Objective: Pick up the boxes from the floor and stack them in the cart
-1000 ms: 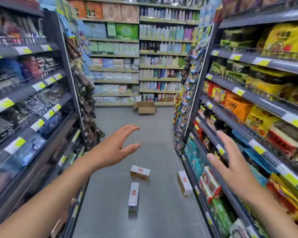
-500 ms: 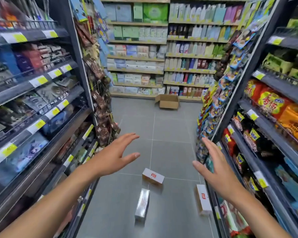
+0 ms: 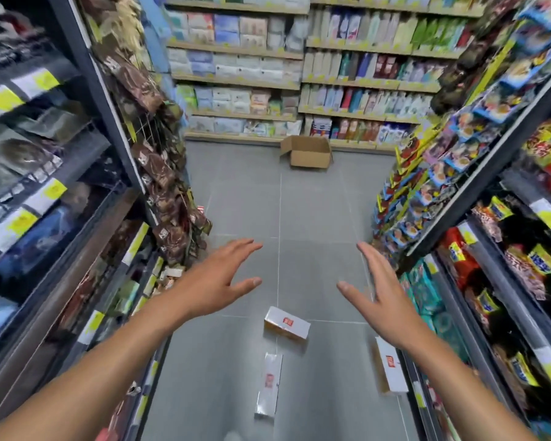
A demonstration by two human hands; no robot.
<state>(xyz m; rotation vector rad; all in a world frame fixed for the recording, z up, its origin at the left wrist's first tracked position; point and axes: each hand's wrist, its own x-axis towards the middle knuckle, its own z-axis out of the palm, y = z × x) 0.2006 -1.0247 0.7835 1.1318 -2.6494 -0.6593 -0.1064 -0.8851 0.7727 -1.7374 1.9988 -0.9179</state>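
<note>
Stocked metal shelving racks (image 3: 86, 192) line both sides of a grey tiled floor (image 3: 315, 224). An open brown cardboard carton (image 3: 307, 152) stands at the far end. The left hand (image 3: 217, 281) and right hand (image 3: 385, 297) hover above the floor, fingers spread, gripping nothing. Three white rectangular boxes with red labels lie on the floor: centre box (image 3: 287, 323), near box (image 3: 268, 389), right box (image 3: 392, 370) beside the right rack base.
</note>
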